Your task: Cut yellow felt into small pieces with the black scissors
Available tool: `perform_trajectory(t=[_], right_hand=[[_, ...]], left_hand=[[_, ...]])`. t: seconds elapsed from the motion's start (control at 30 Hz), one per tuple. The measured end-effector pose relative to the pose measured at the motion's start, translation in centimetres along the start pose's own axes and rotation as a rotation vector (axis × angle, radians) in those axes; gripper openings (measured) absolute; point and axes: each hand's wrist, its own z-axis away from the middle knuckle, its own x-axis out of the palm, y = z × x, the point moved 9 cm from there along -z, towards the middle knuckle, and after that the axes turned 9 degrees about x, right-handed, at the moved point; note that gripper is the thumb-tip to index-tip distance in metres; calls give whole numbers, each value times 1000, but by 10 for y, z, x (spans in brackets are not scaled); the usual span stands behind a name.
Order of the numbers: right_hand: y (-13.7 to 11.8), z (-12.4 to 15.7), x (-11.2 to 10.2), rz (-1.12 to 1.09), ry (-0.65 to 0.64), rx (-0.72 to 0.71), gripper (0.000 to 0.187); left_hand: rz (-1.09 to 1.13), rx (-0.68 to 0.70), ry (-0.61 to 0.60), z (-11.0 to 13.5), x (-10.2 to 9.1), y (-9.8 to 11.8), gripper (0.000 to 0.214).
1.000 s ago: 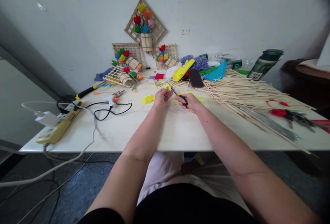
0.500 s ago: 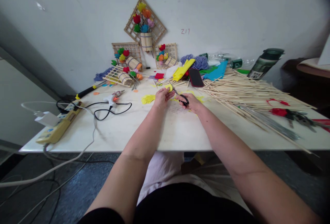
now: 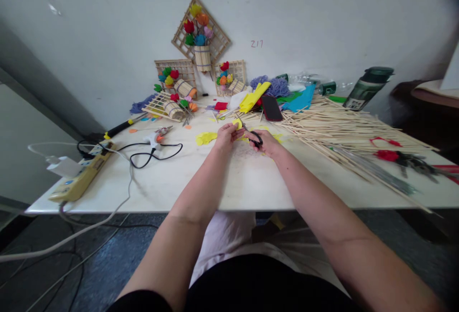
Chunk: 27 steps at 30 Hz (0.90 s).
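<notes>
**Yellow piece [image 3: 236,123] held at the tips of the scissors [image 3: 251,132]**

The left hand [image 3: 226,136] pinches the yellow piece between thumb and fingertips. The grip is closed on it and holds it a little above the tabletop [image 3: 201,178], probably so that the edge stays stiff and free for the blades. The right hand [image 3: 267,143] has its grip closed through the black handles of the scissors. The blades point away from the person, toward the yellow piece, which sits just at their tips. Whether the blades are apart or together is too small to tell. The two hands are close together with the wrists low, it seems for steadiness.

Just left of the scissors lie yellow scraps [image 3: 205,138]. Farther left of the scissors rests a glue gun [image 3: 155,136] with its black cord, and well beyond it is a power strip [image 3: 77,178] near the tabletop corner. Behind the scissors lies a dark phone [image 3: 271,108]. To the right of the scissors spreads a big heap of thin wooden sticks [image 3: 337,125], on the side of the right hand.
</notes>
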Motion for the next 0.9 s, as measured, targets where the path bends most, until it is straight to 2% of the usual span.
perform_trajectory(t=[0.4,0.9], right_hand=[[-3,0,0,-6,10,-38,26],[-6,3,1,7,33,-12,21]], left_hand=[[1,7,-13,-2,-1,-1,26],[34,7,15,-5,-5,-2,24]])
